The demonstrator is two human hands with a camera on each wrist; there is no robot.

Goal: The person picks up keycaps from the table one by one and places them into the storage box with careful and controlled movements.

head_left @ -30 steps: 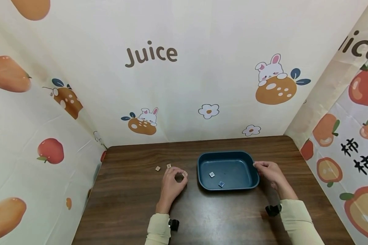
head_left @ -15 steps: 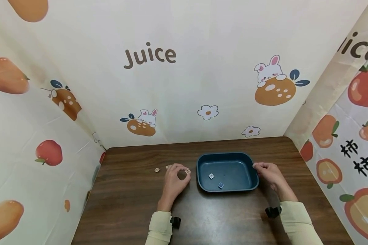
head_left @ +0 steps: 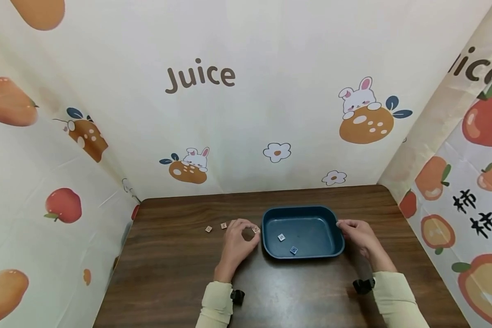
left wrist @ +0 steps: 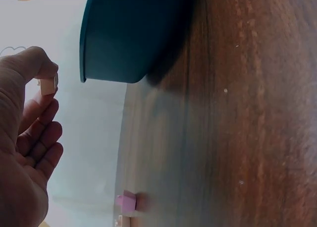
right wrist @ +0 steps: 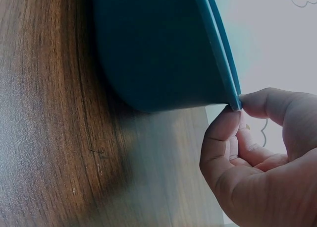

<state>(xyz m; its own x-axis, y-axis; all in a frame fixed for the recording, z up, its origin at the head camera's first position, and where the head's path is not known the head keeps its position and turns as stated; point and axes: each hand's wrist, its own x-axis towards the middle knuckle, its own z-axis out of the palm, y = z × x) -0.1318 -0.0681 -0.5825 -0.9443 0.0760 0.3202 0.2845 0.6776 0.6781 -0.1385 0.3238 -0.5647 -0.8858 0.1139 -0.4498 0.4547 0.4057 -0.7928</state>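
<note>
In the head view, my left hand (head_left: 238,248) pinches a small peach-coloured cube (head_left: 256,230) between thumb and index finger, just left of the tray's left rim. The left wrist view shows the cube (left wrist: 48,85) at the fingertips, level with the tray rim, the other fingers loosely bent. My right hand (head_left: 361,236) pinches the right rim of a dark blue rectangular tray (head_left: 303,209), thumb on one side and index finger on the other. Inside the tray lie a whitish cube (head_left: 281,237) and a blue cube (head_left: 294,250).
Left of the tray, two more small cubes lie on the brown wooden table (head_left: 168,273): one cube (head_left: 208,229) farther left, another cube (head_left: 223,225) beside my left hand. A pink cube (left wrist: 128,201) with a small stud shows in the left wrist view. Printed fabric (head_left: 246,114) encloses the table.
My left hand has moved right with the pinched cube, closer to the tray, uncovering the cube behind it. My right hand keeps its pinch on the tray rim.
</note>
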